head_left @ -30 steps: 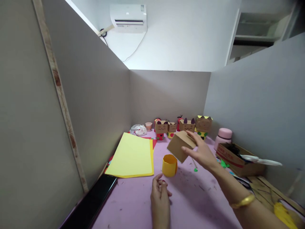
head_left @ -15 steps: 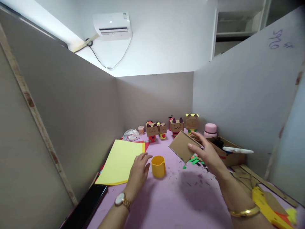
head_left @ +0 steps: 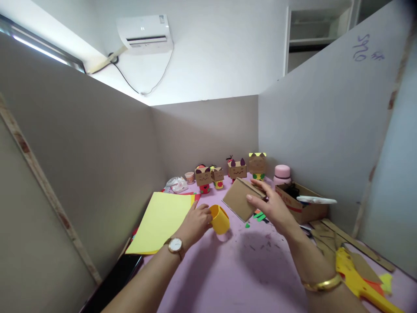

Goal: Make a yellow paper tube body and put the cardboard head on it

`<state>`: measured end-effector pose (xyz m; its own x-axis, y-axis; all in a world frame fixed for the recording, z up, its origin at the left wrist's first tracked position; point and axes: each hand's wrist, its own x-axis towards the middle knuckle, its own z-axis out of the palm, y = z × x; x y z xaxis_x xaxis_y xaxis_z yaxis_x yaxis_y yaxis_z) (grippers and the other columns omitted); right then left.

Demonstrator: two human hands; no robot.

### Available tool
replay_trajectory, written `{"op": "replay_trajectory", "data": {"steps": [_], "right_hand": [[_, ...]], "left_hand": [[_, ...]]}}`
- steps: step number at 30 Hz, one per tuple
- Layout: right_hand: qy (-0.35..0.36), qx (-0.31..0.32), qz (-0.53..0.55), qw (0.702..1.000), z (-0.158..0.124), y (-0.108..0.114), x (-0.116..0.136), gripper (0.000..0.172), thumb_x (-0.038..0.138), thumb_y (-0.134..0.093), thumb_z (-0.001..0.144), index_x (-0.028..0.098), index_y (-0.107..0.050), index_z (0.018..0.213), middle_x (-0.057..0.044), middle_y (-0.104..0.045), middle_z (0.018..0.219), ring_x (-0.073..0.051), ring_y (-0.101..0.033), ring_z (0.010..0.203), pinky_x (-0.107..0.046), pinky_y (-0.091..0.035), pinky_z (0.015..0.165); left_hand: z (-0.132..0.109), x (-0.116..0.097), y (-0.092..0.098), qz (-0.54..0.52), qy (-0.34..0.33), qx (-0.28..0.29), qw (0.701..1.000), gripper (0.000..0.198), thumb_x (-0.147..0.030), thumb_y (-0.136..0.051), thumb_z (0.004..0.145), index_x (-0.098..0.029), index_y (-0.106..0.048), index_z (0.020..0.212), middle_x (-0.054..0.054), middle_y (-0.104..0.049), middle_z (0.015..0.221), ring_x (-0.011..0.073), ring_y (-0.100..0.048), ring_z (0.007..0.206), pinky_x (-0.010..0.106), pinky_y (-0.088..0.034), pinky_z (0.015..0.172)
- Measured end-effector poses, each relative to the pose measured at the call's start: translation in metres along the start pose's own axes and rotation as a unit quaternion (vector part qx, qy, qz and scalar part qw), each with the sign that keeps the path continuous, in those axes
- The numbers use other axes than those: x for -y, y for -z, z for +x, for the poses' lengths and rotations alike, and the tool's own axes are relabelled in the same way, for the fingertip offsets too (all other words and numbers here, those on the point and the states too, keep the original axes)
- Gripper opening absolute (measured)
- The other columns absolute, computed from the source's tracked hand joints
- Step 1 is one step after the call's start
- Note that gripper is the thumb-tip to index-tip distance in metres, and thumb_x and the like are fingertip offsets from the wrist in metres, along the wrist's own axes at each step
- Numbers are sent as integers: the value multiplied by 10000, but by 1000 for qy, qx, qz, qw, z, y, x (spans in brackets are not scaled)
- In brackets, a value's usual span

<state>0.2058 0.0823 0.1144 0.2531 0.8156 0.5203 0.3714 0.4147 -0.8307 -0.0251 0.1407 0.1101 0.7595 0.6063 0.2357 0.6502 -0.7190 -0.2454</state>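
Note:
My left hand [head_left: 195, 221] grips a small yellow paper cylinder [head_left: 220, 218] and holds it tilted just above the pink table [head_left: 247, 274]. My right hand [head_left: 273, 208] holds a brown cardboard box [head_left: 241, 199] up in the air, slightly to the right of the cylinder, fingers on its top and side. The two pieces are close but apart.
A stack of yellow paper sheets [head_left: 159, 219] lies at the left. Several cardboard cat figures [head_left: 237, 168] stand along the back wall with a pink container [head_left: 282, 173]. An open cardboard box [head_left: 302, 204] sits at the right, a yellow tool [head_left: 358, 282] lies near right. Grey partitions enclose the table.
My left hand reached forward, took hold of the yellow cylinder and lifted it tilted off the table. The right hand kept the box aloft and shifted slightly left.

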Motion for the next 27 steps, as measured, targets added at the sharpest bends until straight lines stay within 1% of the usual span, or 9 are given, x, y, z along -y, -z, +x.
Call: {"op": "replay_trajectory", "data": {"steps": [3, 5, 7, 12, 18, 23, 27], "right_hand": [[0, -3, -8, 1000, 0, 1, 0, 563, 436, -615, 704, 213, -488, 1206, -86, -530, 1217, -278, -514, 1061, -409, -399, 909], [1, -8, -16, 1000, 1, 2, 0, 552, 427, -616, 701, 216, -497, 1197, -86, -535, 1207, -281, -518, 1049, -415, -399, 905], [3, -15, -24, 1000, 1, 2, 0, 537, 422, -616, 698, 220, -508, 1184, -85, -539, 1195, -284, -519, 1041, -422, -399, 900], [9, -31, -37, 999, 3, 5, -1, 514, 418, -615, 690, 225, -528, 1158, -80, -545, 1167, -278, -507, 1043, -421, -400, 889], [10, -43, -40, 998, 6, 9, -2, 514, 437, -609, 691, 221, -528, 1150, -80, -534, 1174, -275, -505, 1042, -409, -413, 875], [7, -40, -36, 999, 7, 9, 0, 517, 443, -604, 698, 207, -527, 1151, -87, -540, 1165, -269, -527, 1010, -400, -424, 863], [11, -41, -37, 998, 6, 8, 2, 491, 429, -608, 694, 207, -544, 1127, -83, -544, 1159, -272, -522, 1017, -402, -419, 870]], "left_hand": [[5, -9, 8, 26, 13, 6, 1000, 161, -209, -510, 844, -167, -622, 736, 11, -656, 752, 175, -586, 828, 439, -307, 948], [10, -14, 10, 38, 25, 11, 999, 155, -224, -505, 854, -156, -614, 767, -2, -649, 761, 168, -595, 821, 452, -329, 941], [16, -16, 9, 44, 41, 18, 998, 157, -268, -510, 857, -154, -610, 821, 6, -649, 827, 169, -596, 858, 448, -370, 916], [32, -23, -2, 45, 111, 52, 991, 206, -317, -522, 850, -145, -596, 935, 40, -632, 963, 174, -598, 880, 413, -461, 823], [48, -34, -14, 25, 211, 80, 974, 234, -324, -517, 853, -150, -576, 998, 47, -618, 998, 171, -601, 864, 393, -492, 774], [53, -37, -24, 1, 244, 85, 966, 240, -318, -524, 850, -150, -570, 1014, 51, -612, 1016, 176, -598, 876, 395, -492, 777], [55, -40, -32, -28, 260, 64, 963, 243, -332, -525, 847, -150, -576, 999, 50, -615, 1008, 177, -598, 877, 398, -487, 783]]}}
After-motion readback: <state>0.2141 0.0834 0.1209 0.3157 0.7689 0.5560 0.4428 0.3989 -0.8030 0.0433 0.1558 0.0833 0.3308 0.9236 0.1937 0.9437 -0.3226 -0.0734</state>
